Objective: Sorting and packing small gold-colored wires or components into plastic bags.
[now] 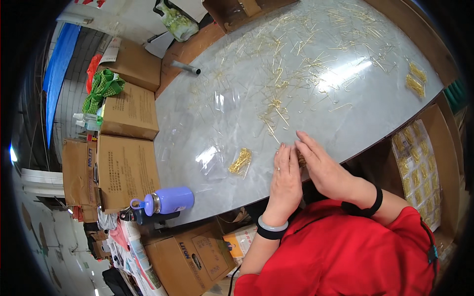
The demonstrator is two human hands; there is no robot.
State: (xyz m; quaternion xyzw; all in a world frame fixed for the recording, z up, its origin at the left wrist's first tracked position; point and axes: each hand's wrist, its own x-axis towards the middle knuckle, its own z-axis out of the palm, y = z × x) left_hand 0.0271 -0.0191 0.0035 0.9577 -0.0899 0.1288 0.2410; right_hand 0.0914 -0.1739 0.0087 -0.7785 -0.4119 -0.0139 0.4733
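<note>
At the table's near edge, my left hand (286,185) and my right hand (326,170) face each other, fingers long and together. A small bundle of gold wire hooks (301,159) shows between them, mostly hidden by the palms. Just beyond my left fingertips lie loose gold wire hooks (279,111), spread in a tangle. Left of my left hand rests a small clear bag packed with gold hooks (240,161). Clear empty plastic bags (210,160) lie farther left on the grey marbled tabletop (197,133).
A purple bottle (170,201) lies at the table's left corner, near stacked cardboard boxes (129,165). A grey tube (185,67) is at the far left. Filled bags (415,85) lie at the right edge. Below stands an open carton (447,148) holding packed bags.
</note>
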